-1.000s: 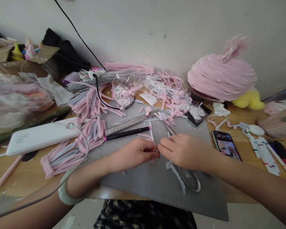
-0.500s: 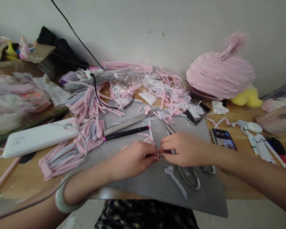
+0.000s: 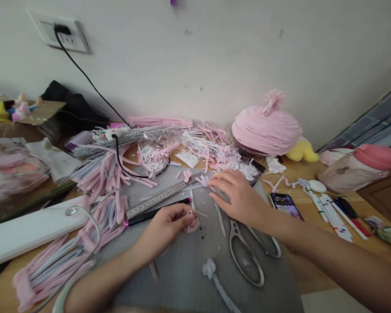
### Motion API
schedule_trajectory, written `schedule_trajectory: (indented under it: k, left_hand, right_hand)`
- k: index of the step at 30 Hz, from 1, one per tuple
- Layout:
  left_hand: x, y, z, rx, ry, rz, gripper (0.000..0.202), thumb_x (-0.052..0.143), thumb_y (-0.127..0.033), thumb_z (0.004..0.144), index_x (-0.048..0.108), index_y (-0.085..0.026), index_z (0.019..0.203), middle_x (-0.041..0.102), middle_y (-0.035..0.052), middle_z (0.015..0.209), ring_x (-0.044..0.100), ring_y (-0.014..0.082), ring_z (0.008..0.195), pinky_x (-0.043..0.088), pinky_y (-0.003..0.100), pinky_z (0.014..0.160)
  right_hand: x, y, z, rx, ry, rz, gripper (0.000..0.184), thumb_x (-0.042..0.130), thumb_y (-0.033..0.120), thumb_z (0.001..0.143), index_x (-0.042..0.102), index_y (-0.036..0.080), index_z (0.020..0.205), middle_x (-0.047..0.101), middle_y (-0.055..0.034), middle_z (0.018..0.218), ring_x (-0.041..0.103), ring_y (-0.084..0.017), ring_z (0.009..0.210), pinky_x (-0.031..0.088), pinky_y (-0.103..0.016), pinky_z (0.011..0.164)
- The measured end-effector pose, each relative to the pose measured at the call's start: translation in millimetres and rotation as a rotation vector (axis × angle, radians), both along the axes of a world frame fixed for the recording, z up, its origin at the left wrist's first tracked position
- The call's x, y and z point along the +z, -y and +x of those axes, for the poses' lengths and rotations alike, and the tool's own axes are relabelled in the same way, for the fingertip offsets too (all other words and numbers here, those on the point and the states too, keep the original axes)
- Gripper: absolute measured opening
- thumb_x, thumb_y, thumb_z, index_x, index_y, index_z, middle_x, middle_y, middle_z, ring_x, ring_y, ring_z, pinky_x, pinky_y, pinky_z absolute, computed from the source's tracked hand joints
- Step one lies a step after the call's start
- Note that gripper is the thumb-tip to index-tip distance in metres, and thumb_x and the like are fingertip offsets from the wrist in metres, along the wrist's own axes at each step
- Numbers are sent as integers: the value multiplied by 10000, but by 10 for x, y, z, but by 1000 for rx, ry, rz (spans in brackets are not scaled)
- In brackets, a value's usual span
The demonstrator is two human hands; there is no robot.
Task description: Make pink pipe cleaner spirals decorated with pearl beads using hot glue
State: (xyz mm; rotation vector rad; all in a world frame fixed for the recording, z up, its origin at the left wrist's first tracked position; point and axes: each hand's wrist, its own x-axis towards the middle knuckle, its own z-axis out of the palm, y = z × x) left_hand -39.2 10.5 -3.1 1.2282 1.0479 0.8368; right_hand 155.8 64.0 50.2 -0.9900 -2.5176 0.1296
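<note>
My left hand (image 3: 172, 224) is closed in a pinch on a small pink pipe-cleaner piece (image 3: 194, 224) with white beads. A thin pale wire or stem (image 3: 201, 213) sticks out to the right of the pinch. My right hand (image 3: 236, 195) is stretched over the mat with fingers apart and nothing visible in them. Its fingertips are at or beside a small lilac pipe-cleaner flower (image 3: 203, 181); whether they touch it I cannot tell. Below the right hand lie large scissors (image 3: 246, 254), blades partly hidden. A lilac flower with a stem (image 3: 210, 269) lies nearer to me.
A steel ruler (image 3: 159, 198) and a black pen (image 3: 159, 211) lie across the grey cutting mat (image 3: 169, 278). White beads (image 3: 244, 169) and pink flowers are behind. A power bank (image 3: 35, 230) and pipe-cleaner bundles (image 3: 58, 265) stand left; a phone (image 3: 286, 206) lies right.
My hands have come apart: the right one moved up and away toward the lilac flower and opened. My left hand keeps its beaded piece. The camera view has tilted upward and shifted.
</note>
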Motion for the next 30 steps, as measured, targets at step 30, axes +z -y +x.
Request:
schedule_trajectory:
  k: [30]
  left_hand:
    - [27,92,-2,-130,468,-347,194,689,-269,710,629,-92,761,583,13,621,477,66,526,339,189,523]
  right_hand:
    - [-199,215,-50,409,-40,-67,257,373,255,927,592,134,986,652,-82,875,591,-144,834,486,-274,751]
